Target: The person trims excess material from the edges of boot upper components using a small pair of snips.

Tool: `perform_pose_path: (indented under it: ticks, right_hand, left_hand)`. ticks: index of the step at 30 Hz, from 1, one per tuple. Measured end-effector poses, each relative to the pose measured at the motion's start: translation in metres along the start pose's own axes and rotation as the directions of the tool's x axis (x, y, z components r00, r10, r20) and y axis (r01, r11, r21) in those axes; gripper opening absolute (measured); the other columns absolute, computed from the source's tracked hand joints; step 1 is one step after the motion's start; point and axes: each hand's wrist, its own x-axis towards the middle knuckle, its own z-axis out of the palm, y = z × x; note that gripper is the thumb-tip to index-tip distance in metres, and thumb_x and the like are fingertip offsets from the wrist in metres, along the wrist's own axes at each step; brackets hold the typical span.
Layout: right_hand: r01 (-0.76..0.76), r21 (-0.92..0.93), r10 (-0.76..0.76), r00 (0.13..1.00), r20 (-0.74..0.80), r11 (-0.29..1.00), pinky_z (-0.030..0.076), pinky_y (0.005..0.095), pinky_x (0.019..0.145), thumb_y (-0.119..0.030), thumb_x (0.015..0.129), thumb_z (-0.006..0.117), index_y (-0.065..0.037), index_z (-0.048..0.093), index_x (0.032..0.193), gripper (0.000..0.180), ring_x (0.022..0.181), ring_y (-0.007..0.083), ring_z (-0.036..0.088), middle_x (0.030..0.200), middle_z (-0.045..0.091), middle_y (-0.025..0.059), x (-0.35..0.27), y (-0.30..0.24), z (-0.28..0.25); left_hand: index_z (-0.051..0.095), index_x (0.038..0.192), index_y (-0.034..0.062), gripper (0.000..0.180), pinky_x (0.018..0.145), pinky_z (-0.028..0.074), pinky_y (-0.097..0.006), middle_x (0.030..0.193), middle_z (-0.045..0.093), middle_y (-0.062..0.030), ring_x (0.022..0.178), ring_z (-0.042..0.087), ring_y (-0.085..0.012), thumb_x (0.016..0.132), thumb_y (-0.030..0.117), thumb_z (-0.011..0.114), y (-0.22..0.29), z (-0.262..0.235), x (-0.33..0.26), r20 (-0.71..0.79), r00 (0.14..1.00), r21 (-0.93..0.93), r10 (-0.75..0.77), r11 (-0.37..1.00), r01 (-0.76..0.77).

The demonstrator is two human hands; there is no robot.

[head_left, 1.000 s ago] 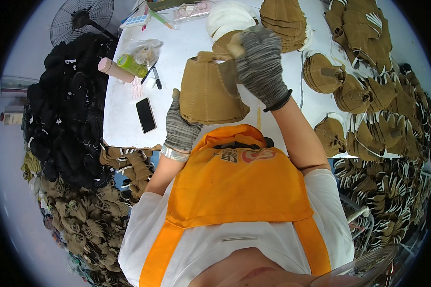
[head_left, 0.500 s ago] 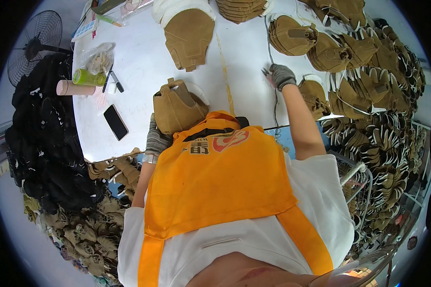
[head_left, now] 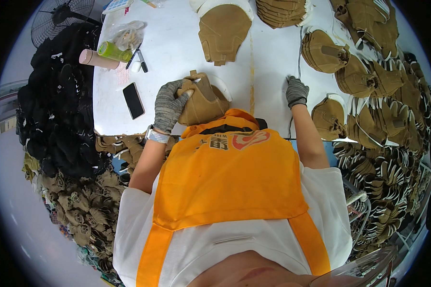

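A brown shoe upper (head_left: pixel 202 106) with a white lining edge stands at the table's near side, against my orange apron. My left hand (head_left: pixel 170 106), in a grey knit glove, pinches its left side, thumb on top. To the right, my gloved right hand (head_left: pixel 297 92) rests on the white table (head_left: pixel 268 52) beside a dark cord (head_left: pixel 300 55). Its fingers are curled; whatever they may hold is hidden. Farther off, ahead of the held upper, lies a flatter brown upper (head_left: pixel 224 33) with a white edge.
Stacks of brown uppers (head_left: pixel 323 51) line the table's right side. At the left are a phone (head_left: pixel 133 101), a pink bottle (head_left: pixel 98 59), a green roll (head_left: pixel 114 51), pens (head_left: pixel 142 61) and a plastic bag (head_left: pixel 128 34). Black uppers (head_left: pixel 62 100) are heaped beyond the left edge, near a fan (head_left: pixel 62 16).
The view has shifted. My left hand has moved up from beside the upper and taken hold of it. My right hand has drawn nearer to me; dark points at its fingertips no longer show.
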Motion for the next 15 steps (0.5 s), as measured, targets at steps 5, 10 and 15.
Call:
perform_pose_path:
  ticks: [5, 10, 15]
  right_hand:
    - [0.031, 0.058, -0.026, 0.995, -0.094, 0.998, 0.041, 0.0454, 0.083, -0.022, 0.086, 0.051, -0.015, 0.059, 0.109, 0.026, 0.092, 0.026, 0.063, 0.098, 0.066, 0.0091, -0.006, -0.005, -0.019]
    - [0.196, 0.837, 0.022, 0.97, -0.241, 0.511, 0.047, 0.031, 0.071, -0.026, 0.09, 0.053, -0.008, 0.065, 0.1, 0.024, 0.079, 0.0184, 0.06, 0.088, 0.063, 0.0075, -0.005, -0.027, -0.044]
    - [0.053, 0.922, -0.308, 0.934, -0.182, -0.384, 0.053, 0.0271, 0.066, -0.024, 0.096, 0.046, -0.007, 0.052, 0.111, 0.023, 0.072, 0.0129, 0.062, 0.101, 0.062, 0.0086, -0.071, -0.108, -0.154]
  left_hand:
    - [0.06, 0.11, 0.0062, 0.029, 0.083, 0.048, -0.029, 0.099, 0.063, -0.0078, 0.092, 0.059, -0.0183, 0.085, 0.02, 0.067, -0.004, 0.002, -0.003, -0.018, 1.0, -0.396, 0.001, 0.918, -0.008]
    - [0.054, 0.112, 0.0085, 0.029, 0.083, 0.045, -0.027, 0.1, 0.058, -0.0019, 0.093, 0.054, -0.0131, 0.088, 0.02, 0.065, 0.01, -0.016, -0.004, -0.037, 0.998, -0.579, 0.048, 0.813, -0.06]
    - [0.053, 0.11, 0.0094, 0.028, 0.081, 0.044, -0.025, 0.1, 0.057, -0.0008, 0.092, 0.052, -0.0107, 0.087, 0.02, 0.065, 0.043, -0.039, 0.0, 0.109, 0.994, -0.736, 0.006, 0.672, 0.077]
